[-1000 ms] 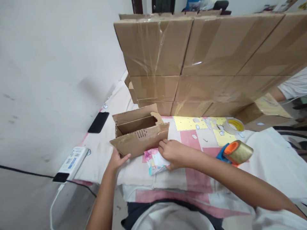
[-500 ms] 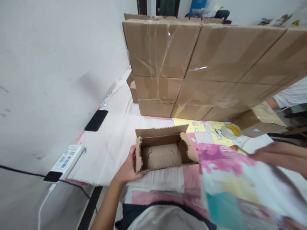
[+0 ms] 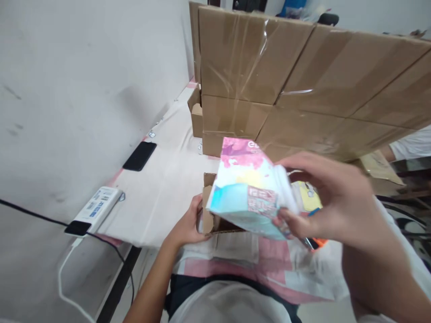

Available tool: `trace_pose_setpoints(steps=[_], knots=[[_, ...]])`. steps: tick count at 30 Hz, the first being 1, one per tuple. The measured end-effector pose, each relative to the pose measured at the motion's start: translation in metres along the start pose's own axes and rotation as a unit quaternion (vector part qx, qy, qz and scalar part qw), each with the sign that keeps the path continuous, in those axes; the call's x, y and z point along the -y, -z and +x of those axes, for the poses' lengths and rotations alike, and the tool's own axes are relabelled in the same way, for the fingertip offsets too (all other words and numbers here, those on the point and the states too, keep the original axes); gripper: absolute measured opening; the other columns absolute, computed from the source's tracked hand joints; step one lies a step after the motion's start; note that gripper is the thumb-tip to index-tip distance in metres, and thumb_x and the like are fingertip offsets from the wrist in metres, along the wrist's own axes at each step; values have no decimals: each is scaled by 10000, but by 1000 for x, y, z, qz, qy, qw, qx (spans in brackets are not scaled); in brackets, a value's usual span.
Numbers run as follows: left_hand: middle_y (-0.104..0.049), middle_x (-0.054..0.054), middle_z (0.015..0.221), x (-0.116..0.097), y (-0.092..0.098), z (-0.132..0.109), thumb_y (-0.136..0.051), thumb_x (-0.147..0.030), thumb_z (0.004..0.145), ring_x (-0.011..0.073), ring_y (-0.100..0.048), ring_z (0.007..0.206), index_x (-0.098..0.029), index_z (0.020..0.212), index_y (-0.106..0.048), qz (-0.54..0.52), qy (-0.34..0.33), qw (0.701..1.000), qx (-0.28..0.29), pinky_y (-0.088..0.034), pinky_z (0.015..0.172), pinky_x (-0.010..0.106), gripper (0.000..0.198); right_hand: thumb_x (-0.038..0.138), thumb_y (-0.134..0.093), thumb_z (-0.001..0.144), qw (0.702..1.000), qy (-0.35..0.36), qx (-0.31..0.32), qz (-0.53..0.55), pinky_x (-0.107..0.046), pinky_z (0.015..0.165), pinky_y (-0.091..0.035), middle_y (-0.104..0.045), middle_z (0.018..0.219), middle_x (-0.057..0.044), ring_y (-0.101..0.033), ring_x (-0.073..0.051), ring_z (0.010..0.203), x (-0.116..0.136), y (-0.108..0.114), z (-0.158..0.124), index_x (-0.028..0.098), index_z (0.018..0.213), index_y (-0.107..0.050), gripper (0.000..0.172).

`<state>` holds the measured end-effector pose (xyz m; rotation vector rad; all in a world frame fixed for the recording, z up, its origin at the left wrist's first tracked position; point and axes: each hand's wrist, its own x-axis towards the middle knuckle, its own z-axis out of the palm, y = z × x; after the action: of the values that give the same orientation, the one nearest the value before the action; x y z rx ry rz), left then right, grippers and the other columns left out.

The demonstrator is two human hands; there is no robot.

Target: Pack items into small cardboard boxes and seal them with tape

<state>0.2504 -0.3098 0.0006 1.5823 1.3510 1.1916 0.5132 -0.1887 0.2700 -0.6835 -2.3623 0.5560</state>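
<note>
My left hand [image 3: 188, 226] grips the left end of a small open cardboard box [image 3: 208, 213] on the table. Right above that box, my right hand [image 3: 336, 202] holds a pink, white and teal printed carton [image 3: 247, 177] by its right end, thumb below and fingers over the top. The carton is tilted and slightly blurred, and a rounded white part shows at its right end. It hides most of the box's opening. An orange and black object [image 3: 318, 243], whose kind I cannot make out, lies partly hidden under my right hand.
A tall wall of taped cardboard boxes [image 3: 256, 58] stands across the back. Another small open box [image 3: 196, 114] is beside its left end. A phone [image 3: 139, 156] and a white power strip [image 3: 97, 208] with cables lie along the left wall. Another person's sleeve [image 3: 412, 147] shows at right.
My right hand has brought the printed carton leftward from the right side to over the open box. My left hand still holds the box. The view has shifted slightly.
</note>
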Motion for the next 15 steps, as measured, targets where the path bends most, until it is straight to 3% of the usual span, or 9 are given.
trace_pose_setpoints(steps=[2,4,7,10,13,15], knots=[[-484,196,1494,3,-1,-1,-909,-471,585,441,-478,1381,-253,1570,-287,-10,5,1000,-12,-434,1130,612,1186,347,-791,731,998,-19,-22,48,-373,690,-589,-688,988,-45,-664,-223,822,-9,-25,-6,304,1147,-662,438],[-496,206,1480,5,-1,-2,-909,-501,582,441,-488,1372,-233,1553,-332,-14,8,1000,-18,-433,1128,616,1161,355,-794,735,995,-41,-47,74,-387,688,-596,-681,987,-56,-667,-238,829,-13,-35,-15,299,1143,-666,431],[-456,210,1505,5,-1,-1,-914,-477,582,443,-477,1381,-233,1558,-312,-12,1,1000,-12,-424,1137,607,1172,335,-825,710,991,-53,-76,97,-408,678,-591,-670,1003,-72,-664,-266,853,-10,-28,-21,317,1147,-679,461],[-354,207,1557,4,0,0,-892,-402,627,430,-430,1421,-257,1588,-172,-1,-28,1000,3,-385,1169,596,1210,289,-826,715,984,-54,-120,122,-414,699,-588,-666,1017,-79,-662,-275,877,0,-20,-12,322,1127,-691,435],[-299,202,1572,2,-1,1,-860,-350,676,415,-397,1446,-286,1589,-71,-6,-45,999,17,-347,1190,596,1208,261,-777,760,975,-56,-148,156,-381,716,-595,-668,1021,-62,-670,-243,873,2,-27,0,303,1114,-670,372],[-291,209,1567,1,-1,1,-850,-339,687,418,-395,1444,-275,1584,-70,-12,-50,999,14,-346,1190,591,1191,254,-750,771,977,-54,-123,163,-361,747,-596,-664,1057,-56,-676,-228,910,-3,-38,3,283,1138,-634,386]])
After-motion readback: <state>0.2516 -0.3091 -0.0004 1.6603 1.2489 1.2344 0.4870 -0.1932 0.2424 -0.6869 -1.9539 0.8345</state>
